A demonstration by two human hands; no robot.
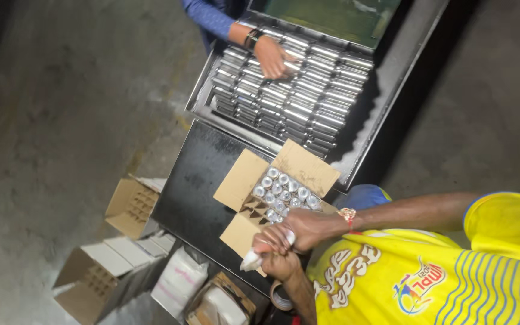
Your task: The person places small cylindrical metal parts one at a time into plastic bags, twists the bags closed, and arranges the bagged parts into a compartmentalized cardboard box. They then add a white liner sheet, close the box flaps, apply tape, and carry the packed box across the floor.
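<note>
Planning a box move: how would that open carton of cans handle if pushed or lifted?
The carton is probably heavy for its size: cans fill most cells. Its open flaps look floppy, poor grips. Pushed along the black table, it would likely slide rather than tip, being low and wide.

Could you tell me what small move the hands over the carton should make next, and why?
Probably lower what they grip toward the bare divider cells at the near corner of the carton. The right hand and left hand are closed together around a white cloth beside it, and its other cells hold silver-topped cans.
</note>
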